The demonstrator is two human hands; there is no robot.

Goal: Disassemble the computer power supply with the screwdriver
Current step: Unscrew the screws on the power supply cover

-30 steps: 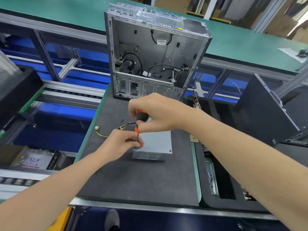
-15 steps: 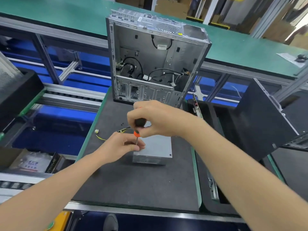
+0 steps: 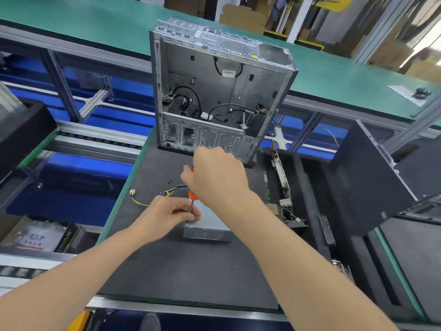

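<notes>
Screwdriver [image 3: 192, 195] is now gripped deeper in the right hand [image 3: 216, 177]; shaft is pinched by left hand [image 3: 167, 212] over a dark mat [image 3: 191, 271].

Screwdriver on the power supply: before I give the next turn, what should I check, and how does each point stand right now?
1. Grip on the handle: the right hand wraps the top of the screwdriver. Ok.
2. Shaft steadied: the left hand pinches the shaft just above the tip. Ok.
3. Tip seated in a screw head: hidden behind the left hand. Cannot tell.
4. Power supply lying flat on the black mat. Ok.
5. Cables out of the way: those in view lie left of the hands, none across the shaft. Ok.
</notes>
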